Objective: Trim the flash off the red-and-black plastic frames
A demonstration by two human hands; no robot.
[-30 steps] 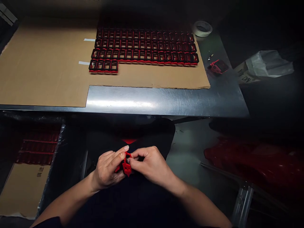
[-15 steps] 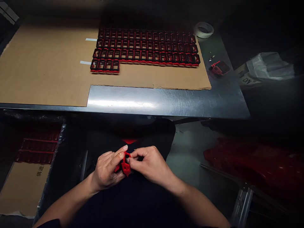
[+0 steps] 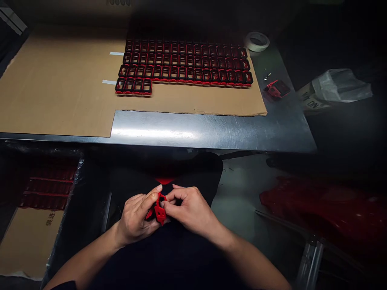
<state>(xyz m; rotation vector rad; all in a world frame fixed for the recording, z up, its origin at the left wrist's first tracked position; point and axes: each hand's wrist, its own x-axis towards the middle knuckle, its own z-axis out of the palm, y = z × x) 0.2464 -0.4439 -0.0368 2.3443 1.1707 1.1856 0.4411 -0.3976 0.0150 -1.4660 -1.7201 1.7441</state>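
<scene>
Grips close from both sides: left hand [image 3: 135, 215] and right hand [image 3: 190, 211] pinch a red plastic frame piece [image 3: 160, 213] over the lap [image 3: 133, 181], steadying it between them; matching frames [image 3: 184, 66] sit in rows on cardboard [image 3: 60, 88] on the far worktop [image 3: 196, 133].

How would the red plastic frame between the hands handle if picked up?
The red frame is probably light, being thin and open, and fairly stiff, since it shows no bend between the fingers. Its smooth plastic may slip a little.

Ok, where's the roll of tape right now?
In the head view, the roll of tape sits upper right on the steel table, just past the far corner of the cardboard sheet and the top row of red frames.
</scene>
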